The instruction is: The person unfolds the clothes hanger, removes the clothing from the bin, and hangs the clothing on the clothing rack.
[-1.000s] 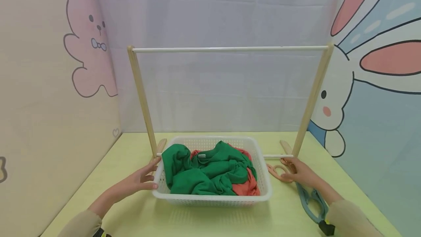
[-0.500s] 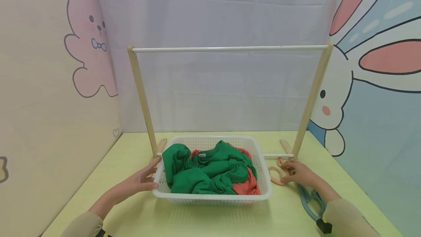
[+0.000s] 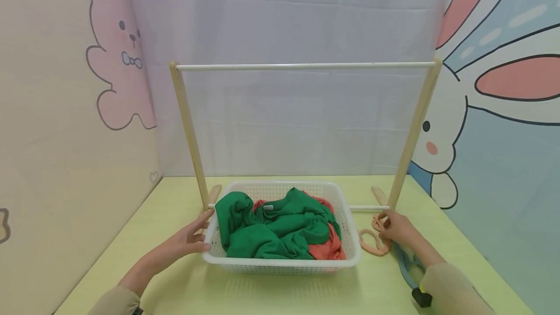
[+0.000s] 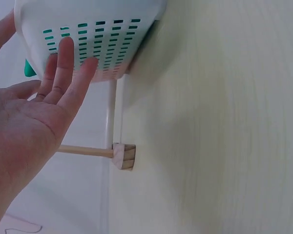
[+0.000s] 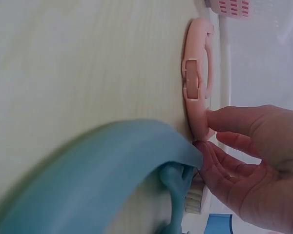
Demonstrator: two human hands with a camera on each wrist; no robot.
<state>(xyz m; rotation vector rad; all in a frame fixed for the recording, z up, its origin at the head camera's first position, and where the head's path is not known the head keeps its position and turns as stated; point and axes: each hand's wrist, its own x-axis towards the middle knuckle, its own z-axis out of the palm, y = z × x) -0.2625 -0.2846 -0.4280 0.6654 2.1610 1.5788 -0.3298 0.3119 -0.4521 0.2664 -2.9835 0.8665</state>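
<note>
A white plastic basket (image 3: 288, 268) holds a green garment (image 3: 280, 232) lying over a red garment (image 3: 329, 247). At its left side, my left hand (image 3: 185, 241) is spread with fingertips right at the rim; in the left wrist view the fingers are extended along the perforated wall. To the right of the basket, my right hand (image 3: 400, 230) pinches the end of an orange-pink plastic hanger (image 5: 194, 80) between thumb and fingers. A blue-grey plastic hanger (image 5: 102, 170) lies on the table, its tip right by my right fingertips.
Behind the basket stands a rack with wooden posts (image 3: 188, 130) and a white top rail (image 3: 302, 67). A low white crossbar (image 3: 367, 207) joins its feet. The pale yellow table (image 3: 175, 286) is enclosed by printed side walls and a light curtain (image 3: 302, 120).
My right hand has shifted slightly and turned the orange-pink hanger, whose loop now sits a little lower. The left hand and the basket have stayed in place.
</note>
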